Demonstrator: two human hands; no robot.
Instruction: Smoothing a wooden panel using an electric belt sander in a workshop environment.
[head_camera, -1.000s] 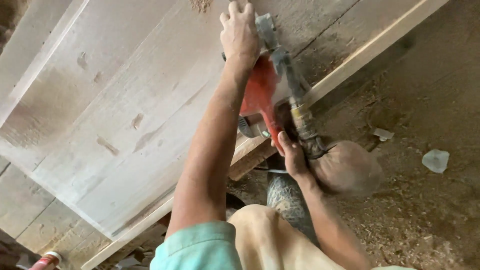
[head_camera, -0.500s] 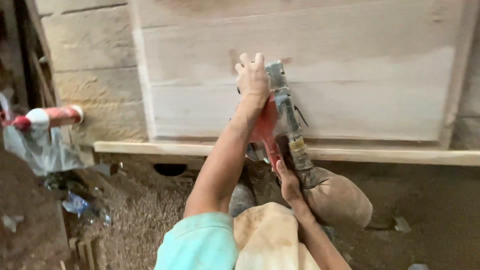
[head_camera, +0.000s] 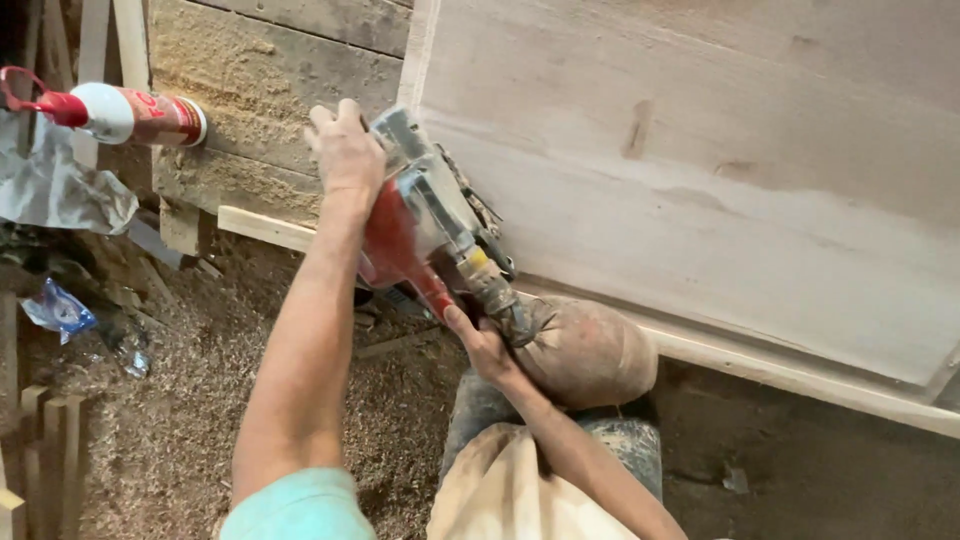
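Observation:
A red and grey power sander (head_camera: 420, 225) rests against the near edge of a large pale wooden panel (head_camera: 720, 170). My left hand (head_camera: 345, 150) presses on the sander's front top. Lower down, my right hand (head_camera: 480, 345) grips its red rear handle. A dusty brown cloth dust bag (head_camera: 580, 350) hangs off the tool's back, just right of my right hand. My knee and beige trousers (head_camera: 500, 490) show at the bottom.
A red and white glue bottle (head_camera: 120, 112) lies on rough boards at upper left, above a grey rag (head_camera: 55, 195). A thin wooden strip (head_camera: 800, 375) runs under the panel. Sawdust covers the floor (head_camera: 180, 400), with a blue wrapper (head_camera: 60, 310) and wood offcuts (head_camera: 40, 440) at the left.
The view has swung, so the panel now fills the upper right. Both hands keep hold of the sander, which has moved toward the panel's left corner.

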